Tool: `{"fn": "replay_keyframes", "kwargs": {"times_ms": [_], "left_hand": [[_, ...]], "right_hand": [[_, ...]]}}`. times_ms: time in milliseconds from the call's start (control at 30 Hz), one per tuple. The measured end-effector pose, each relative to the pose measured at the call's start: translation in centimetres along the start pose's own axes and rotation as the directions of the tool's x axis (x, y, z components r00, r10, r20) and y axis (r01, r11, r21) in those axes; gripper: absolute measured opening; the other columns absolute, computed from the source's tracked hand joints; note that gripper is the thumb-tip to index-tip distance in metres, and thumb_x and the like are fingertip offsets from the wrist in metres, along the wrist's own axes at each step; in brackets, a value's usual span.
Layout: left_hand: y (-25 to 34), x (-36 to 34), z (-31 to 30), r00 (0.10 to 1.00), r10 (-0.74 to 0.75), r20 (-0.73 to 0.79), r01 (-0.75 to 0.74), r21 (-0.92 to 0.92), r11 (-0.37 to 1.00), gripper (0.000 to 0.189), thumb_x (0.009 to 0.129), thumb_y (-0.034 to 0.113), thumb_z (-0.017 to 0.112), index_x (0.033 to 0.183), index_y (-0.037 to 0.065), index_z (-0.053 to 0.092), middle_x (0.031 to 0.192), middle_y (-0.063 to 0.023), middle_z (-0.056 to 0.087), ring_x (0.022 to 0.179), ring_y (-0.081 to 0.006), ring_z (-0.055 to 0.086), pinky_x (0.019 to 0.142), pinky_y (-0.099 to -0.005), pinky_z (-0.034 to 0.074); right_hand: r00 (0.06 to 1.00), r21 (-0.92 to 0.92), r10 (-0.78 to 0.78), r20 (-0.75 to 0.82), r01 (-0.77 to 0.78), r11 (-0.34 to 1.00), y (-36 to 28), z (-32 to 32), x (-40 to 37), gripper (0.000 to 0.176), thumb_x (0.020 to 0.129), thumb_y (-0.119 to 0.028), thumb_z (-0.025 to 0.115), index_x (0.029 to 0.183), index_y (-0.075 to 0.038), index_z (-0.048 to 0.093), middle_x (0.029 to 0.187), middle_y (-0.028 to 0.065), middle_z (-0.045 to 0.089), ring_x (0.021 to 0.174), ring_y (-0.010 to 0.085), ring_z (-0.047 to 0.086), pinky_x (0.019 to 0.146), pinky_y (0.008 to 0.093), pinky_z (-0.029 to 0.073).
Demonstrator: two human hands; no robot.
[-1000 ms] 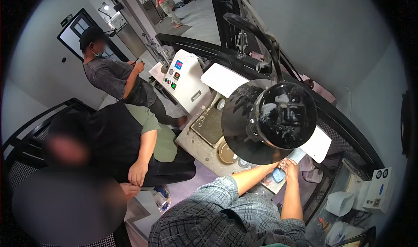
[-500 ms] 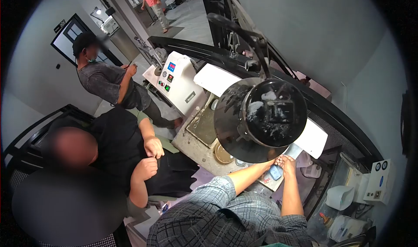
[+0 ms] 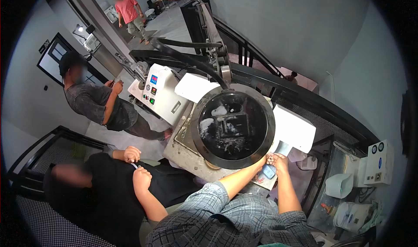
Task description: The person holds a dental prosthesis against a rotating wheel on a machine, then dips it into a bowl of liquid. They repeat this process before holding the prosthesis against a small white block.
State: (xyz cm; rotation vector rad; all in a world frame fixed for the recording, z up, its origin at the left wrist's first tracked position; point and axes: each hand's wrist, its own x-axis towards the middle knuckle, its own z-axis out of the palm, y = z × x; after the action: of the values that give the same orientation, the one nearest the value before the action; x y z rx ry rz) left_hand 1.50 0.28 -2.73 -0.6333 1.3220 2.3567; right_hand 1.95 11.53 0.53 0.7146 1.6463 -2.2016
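Observation:
Just beyond the lower right rim of a round black lamp [image 3: 230, 129], my two hands meet over the front of a work table. The lamp shade partly covers my left hand [image 3: 262, 161], whose visible fingers are drawn together against the right ones. My right hand [image 3: 280, 161] is closed, fingers curled in a pinch. Whatever the fingers hold is too small to make out. Close below them a small blue flat object with rounded corners [image 3: 269, 172] lies near the table's edge. A grey chute-like surface [image 3: 284, 148] lies just past my right hand.
A white control box [image 3: 160, 90] with a display and buttons stands at the table's left. White panels [image 3: 294, 127] line the back. A seated person in black [image 3: 117, 186] is close on my left; others stand farther off. Plastic containers [image 3: 339, 185] sit at right.
My view has shifted, so the lamp and table appear farther left. My hands stay together by the blue object. The seated person's hands have moved apart, with a thin item between them.

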Motion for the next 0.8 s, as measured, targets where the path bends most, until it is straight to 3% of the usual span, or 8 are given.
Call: {"fn": "replay_keyframes", "kwargs": {"times_ms": [67,133,367,567,633,700,800], "left_hand": [[0.1,-0.3,0.2,1.000,0.004,0.022,-0.003,-0.012,1.000,0.009,0.080,-0.005,0.048,0.077,-0.002,0.055,0.067,-0.0095,0.059,0.050,-0.0138,0.053,0.045,-0.0242,0.042],[-0.3,-0.3,0.4,0.995,-0.095,-0.019,0.093,-0.091,0.991,0.007,0.081,-0.004,0.049,0.077,-0.001,0.055,0.067,-0.0094,0.059,0.050,-0.0134,0.052,0.045,-0.0243,0.042],[-0.1,-0.3,0.3,0.995,-0.092,-0.039,0.088,-0.093,0.992,0.008,0.081,-0.005,0.048,0.077,-0.001,0.054,0.067,-0.0096,0.059,0.050,-0.0129,0.052,0.045,-0.0238,0.042],[-0.1,-0.3,0.5,0.998,0.047,-0.049,-0.047,-0.001,0.999,0.009,0.079,-0.006,0.046,0.078,-0.001,0.054,0.065,-0.0089,0.059,0.049,-0.0132,0.052,0.043,-0.0236,0.042],[0.7,-0.8,1.0,0.997,0.063,-0.053,-0.062,0.022,0.998,0.010,0.078,-0.008,0.046,0.078,-0.001,0.053,0.065,-0.0088,0.059,0.049,-0.0131,0.053,0.043,-0.0240,0.042],[2.0,-2.3,1.6,0.998,0.049,-0.051,-0.047,0.022,0.999,0.012,0.076,-0.009,0.045,0.077,0.000,0.052,0.065,-0.0087,0.059,0.050,-0.0129,0.053,0.043,-0.0244,0.042],[4.5,-4.5,2.9,0.998,0.029,-0.054,-0.028,0.029,0.999,0.014,0.074,-0.011,0.044,0.077,0.000,0.052,0.064,-0.0085,0.059,0.050,-0.0127,0.054,0.042,-0.0250,0.043]], "right_hand": [[1.000,-0.002,0.006,0.002,-0.006,1.000,0.0,-0.1,-0.1,0.007,0.080,-0.001,0.055,0.079,0.004,0.057,0.065,0.0093,0.060,0.050,0.0143,0.057,0.046,0.0241,0.048],[1.000,0.032,0.002,-0.016,-0.001,0.999,0.5,-0.5,0.5,0.006,0.079,0.000,0.058,0.077,0.005,0.056,0.064,0.0096,0.060,0.049,0.0136,0.057,0.044,0.0225,0.047],[0.999,-0.040,-0.008,-0.031,0.007,0.999,0.6,-0.3,0.7,0.006,0.080,-0.001,0.055,0.078,0.005,0.057,0.065,0.0097,0.060,0.050,0.0144,0.057,0.046,0.0242,0.049],[0.999,-0.061,-0.020,0.026,0.021,0.998,1.5,-0.6,1.6,0.009,0.081,-0.003,0.056,0.078,0.005,0.057,0.069,0.0111,0.061,0.053,0.0154,0.058,0.047,0.0256,0.049],[0.995,0.041,-0.030,0.094,0.027,0.999,1.2,-0.3,0.9,0.010,0.081,-0.005,0.058,0.079,0.005,0.058,0.071,0.0116,0.062,0.054,0.0151,0.058,0.048,0.0245,0.049],[0.992,0.031,-0.024,0.124,0.020,0.999,1.9,-0.7,1.6,0.008,0.080,-0.004,0.058,0.078,0.004,0.058,0.066,0.0079,0.060,0.055,0.0115,0.056,0.045,0.0205,0.045],[1.000,-0.028,0.012,-0.020,-0.013,1.000,1.4,-0.3,1.5,0.009,0.080,-0.005,0.059,0.079,0.003,0.059,0.067,0.0065,0.060,0.054,0.0100,0.055,0.045,0.0200,0.045]]}}
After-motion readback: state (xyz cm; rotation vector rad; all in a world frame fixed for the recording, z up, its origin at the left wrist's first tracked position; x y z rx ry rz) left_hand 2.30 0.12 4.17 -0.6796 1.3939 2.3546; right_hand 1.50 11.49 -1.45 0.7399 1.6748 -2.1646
